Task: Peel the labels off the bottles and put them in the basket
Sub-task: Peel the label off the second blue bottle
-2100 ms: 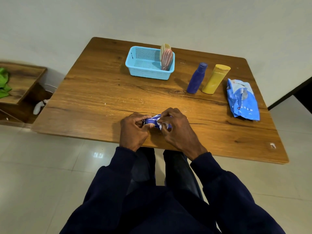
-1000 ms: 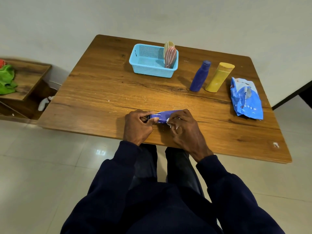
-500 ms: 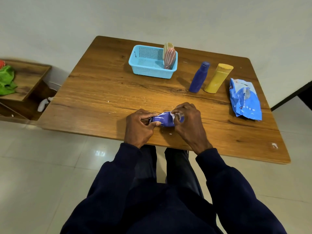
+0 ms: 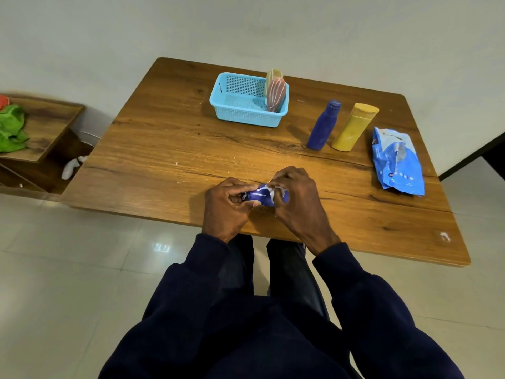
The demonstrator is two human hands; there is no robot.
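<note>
Left hand (image 4: 226,210): grips blue bottle's (image 4: 259,197) end. Right hand (image 4: 298,205): pinches its whitish label (image 4: 276,190). Blue basket (image 4: 246,116): well beyond both hands.

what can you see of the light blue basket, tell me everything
The light blue basket looks like plastic: rectangular, solid rim, perforated walls and floor. It sits upright on the far part of the wooden table. At its right end two bottles stand inside: a pinkish striped bottle and a pale yellow bottle behind it. Nothing else visibly touches it.
</note>
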